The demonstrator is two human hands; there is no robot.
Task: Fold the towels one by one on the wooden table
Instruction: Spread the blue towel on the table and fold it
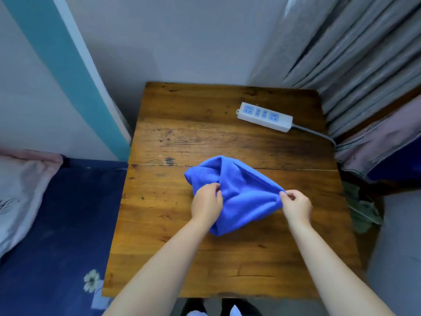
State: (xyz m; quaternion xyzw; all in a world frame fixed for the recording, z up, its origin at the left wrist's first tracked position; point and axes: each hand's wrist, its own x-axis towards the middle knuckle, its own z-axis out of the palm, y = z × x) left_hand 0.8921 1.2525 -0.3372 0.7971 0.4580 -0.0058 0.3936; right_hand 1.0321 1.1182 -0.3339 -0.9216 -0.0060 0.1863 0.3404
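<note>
1. No readable writing or brand anywhere; the power strip [264,117] shows only blue socket faces and a small red light at its left end.
2. Towel [234,192]: blue, bunched and creased, not flat. It sits near the middle of the table [182,137], across the seam between the two boards, well apart from the strip.
3. Left hand [206,205]: fingers pinched on a fold at the towel's left side, wrist over the towel's near-left edge.
4. Right hand [296,205]: thumb and fingertips pinching the towel's right corner, drawing it to a point. The corner looks raised off the wood; can't tell how far.
5. Strip lies tilted at the table's far right; its grey cord [316,134] runs off the right edge toward the curtain [355,53].
6. Nothing stands between the hands and the towel; the near half of the table holds only the forearms' shadow.
7. Table: worn brown wood, dark stains, scratches.
8. Left of the table: dark blue bedding [57,224] with a white flower print, and a pale pillow [20,192].
9. Behind the table: plain light wall with a teal stripe [68,69].
10. Right of the table, low down: greenish cloth [362,208], blurred.
</note>
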